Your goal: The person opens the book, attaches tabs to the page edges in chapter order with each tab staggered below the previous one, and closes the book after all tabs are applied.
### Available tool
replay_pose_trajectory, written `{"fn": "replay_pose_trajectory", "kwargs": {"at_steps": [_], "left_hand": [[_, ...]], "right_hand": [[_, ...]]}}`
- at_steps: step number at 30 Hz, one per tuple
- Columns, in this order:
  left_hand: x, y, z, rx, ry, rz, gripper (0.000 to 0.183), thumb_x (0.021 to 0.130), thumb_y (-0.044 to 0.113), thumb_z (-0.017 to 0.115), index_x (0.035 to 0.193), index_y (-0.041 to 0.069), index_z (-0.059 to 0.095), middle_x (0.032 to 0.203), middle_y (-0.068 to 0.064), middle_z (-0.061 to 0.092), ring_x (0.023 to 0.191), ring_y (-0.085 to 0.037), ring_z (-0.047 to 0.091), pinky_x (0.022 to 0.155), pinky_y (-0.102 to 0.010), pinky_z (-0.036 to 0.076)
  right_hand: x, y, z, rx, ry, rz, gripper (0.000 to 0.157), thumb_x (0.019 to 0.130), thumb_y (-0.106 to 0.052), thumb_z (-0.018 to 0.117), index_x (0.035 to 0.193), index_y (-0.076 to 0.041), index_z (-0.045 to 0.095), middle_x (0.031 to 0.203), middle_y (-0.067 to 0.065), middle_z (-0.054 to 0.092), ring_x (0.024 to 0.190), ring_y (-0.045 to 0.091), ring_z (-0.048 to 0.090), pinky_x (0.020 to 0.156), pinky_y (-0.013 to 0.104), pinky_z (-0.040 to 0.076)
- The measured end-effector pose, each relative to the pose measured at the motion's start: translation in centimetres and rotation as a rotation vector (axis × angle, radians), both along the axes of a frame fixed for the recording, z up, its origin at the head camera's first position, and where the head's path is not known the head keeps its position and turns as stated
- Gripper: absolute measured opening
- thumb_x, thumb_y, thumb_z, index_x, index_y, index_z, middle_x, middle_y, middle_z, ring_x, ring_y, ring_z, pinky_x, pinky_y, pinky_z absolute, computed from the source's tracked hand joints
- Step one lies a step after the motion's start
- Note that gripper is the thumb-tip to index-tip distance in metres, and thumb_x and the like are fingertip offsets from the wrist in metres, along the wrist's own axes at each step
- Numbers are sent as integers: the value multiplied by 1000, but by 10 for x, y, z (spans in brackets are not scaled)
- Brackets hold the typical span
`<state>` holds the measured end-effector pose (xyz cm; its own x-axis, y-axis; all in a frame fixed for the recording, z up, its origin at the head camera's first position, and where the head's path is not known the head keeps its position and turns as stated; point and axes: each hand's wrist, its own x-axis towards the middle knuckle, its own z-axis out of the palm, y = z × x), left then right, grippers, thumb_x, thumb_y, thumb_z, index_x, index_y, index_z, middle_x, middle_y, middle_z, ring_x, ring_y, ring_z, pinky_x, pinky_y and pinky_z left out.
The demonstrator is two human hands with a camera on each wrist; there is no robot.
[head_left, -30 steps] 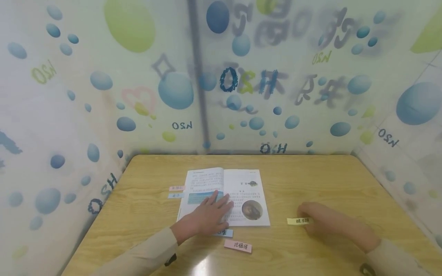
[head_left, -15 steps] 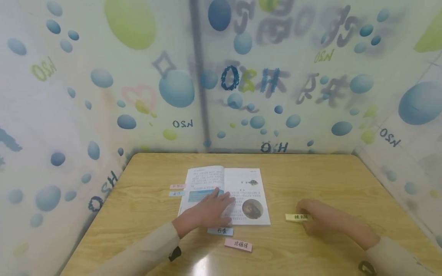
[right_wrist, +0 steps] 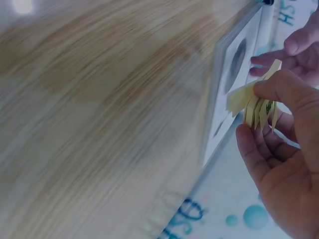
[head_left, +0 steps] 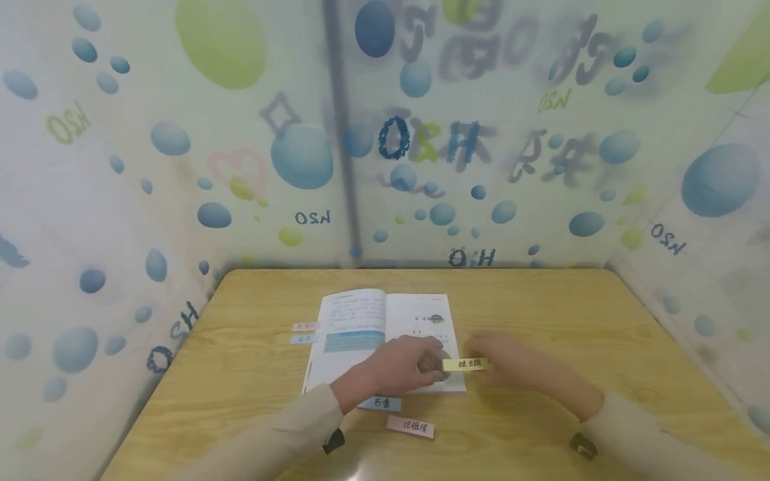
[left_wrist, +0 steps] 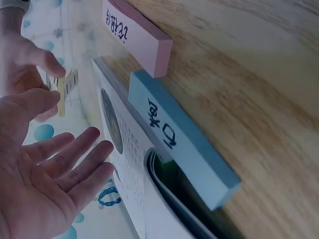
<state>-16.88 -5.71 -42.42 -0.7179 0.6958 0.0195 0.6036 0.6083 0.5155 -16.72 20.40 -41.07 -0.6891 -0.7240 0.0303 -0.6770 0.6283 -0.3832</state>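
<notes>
An open book lies on the table, with text and a blue picture on its left page. Over its right page hovers my left hand, fingers loosely bent and nothing held, as the left wrist view shows. My right hand pinches a pad of yellow sticky notes by one end, beside the book's right edge. In the right wrist view the pad's sheets fan apart between thumb and fingers. The left fingertips are close to the pad's free end; a gap shows in the left wrist view.
A blue sticky-note pad and a pink one, both with handwriting, lie in front of the book. A pink tab and a blue tab stick out at its left edge. Patterned walls enclose the wooden table.
My right hand has carried the yellow pad leftward to the book's right edge. My left hand has lifted from the pages and shifted right, towards the pad.
</notes>
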Motion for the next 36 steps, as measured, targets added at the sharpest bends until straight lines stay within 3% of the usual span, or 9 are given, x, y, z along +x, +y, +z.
{"fn": "replay_pose_trajectory", "kwargs": {"at_steps": [3,9,17,23,28,36], "left_hand": [[2,2,-1,22,-40,0,29,97,32,72,122,19,69,95,14,69,81,0,63,68,-19,51],[5,-4,-8,35,-26,32,18,99,24,68,115,19,72,78,18,62,59,-1,53,52,-19,46],[10,-18,-12,113,-76,88,5,99,23,68,96,19,69,78,15,64,59,-2,56,52,-21,49],[11,-28,-10,204,-164,127,11,98,17,69,109,18,73,84,12,68,69,-4,63,57,-23,52],[11,-34,-11,287,-230,128,15,99,14,66,113,15,73,81,10,70,72,-7,68,60,-25,54],[13,-39,-10,325,-249,150,18,99,15,66,116,16,73,82,11,71,74,-8,69,67,-26,57]], "right_hand": [[-1,-13,0,-40,5,23,23,86,-4,77,100,-18,65,96,-13,56,86,5,53,77,28,53],[-5,-28,-4,-58,-30,23,23,85,-4,78,101,-19,69,98,-14,59,90,4,56,80,28,54],[-2,-36,-3,-98,-34,26,24,84,-6,79,103,-18,71,100,-13,61,91,5,57,80,28,54],[-1,-37,-4,-180,-35,-9,18,88,-17,81,105,-20,72,100,-14,62,90,6,58,79,35,57],[-3,-38,-6,-260,-26,-29,19,89,-18,81,106,-18,72,98,-12,63,85,7,58,74,34,57],[-4,-43,-3,-318,-60,-63,21,88,-18,82,107,-13,74,96,-11,63,82,8,58,71,36,58]]}}
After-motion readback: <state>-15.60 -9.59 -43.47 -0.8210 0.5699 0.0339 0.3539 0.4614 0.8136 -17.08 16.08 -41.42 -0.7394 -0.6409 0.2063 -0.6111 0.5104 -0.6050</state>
